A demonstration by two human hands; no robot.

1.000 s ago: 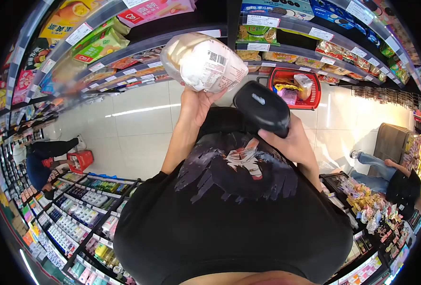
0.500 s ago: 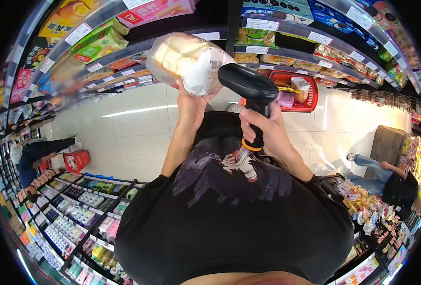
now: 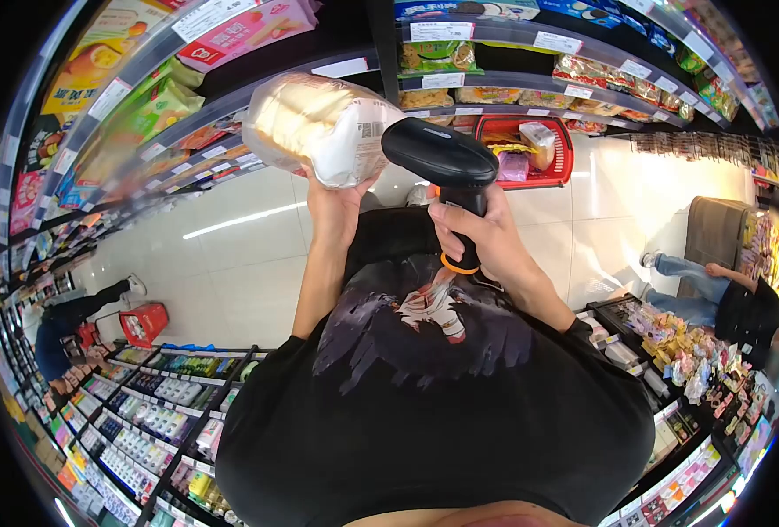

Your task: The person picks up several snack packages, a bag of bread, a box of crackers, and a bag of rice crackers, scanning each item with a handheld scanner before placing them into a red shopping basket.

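My left hand [image 3: 335, 211] grips a clear plastic bag of sliced bread [image 3: 300, 119] from below, raised in front of the shelves. The bag's white end, printed with a small dark code, faces right. In my right hand [image 3: 488, 230] is a black barcode scanner [image 3: 439, 155], fingers wrapped round its handle, which has orange trim at the base. The scanner's head sits right beside the code end of the bag and overlaps its edge in this view.
Shelves of packaged snacks [image 3: 438, 57] with price tags run across the front. A red basket [image 3: 567, 156] with several packages stands on the floor below them. Display racks [image 3: 157, 391] are behind. One person [image 3: 82, 321] stands far left near another red basket [image 3: 144, 324], another person [image 3: 714, 294] at right.
The bread bag and the scanner sit slightly further left in view, and the shelves have shifted left and up with the camera. Both hands keep their holds.
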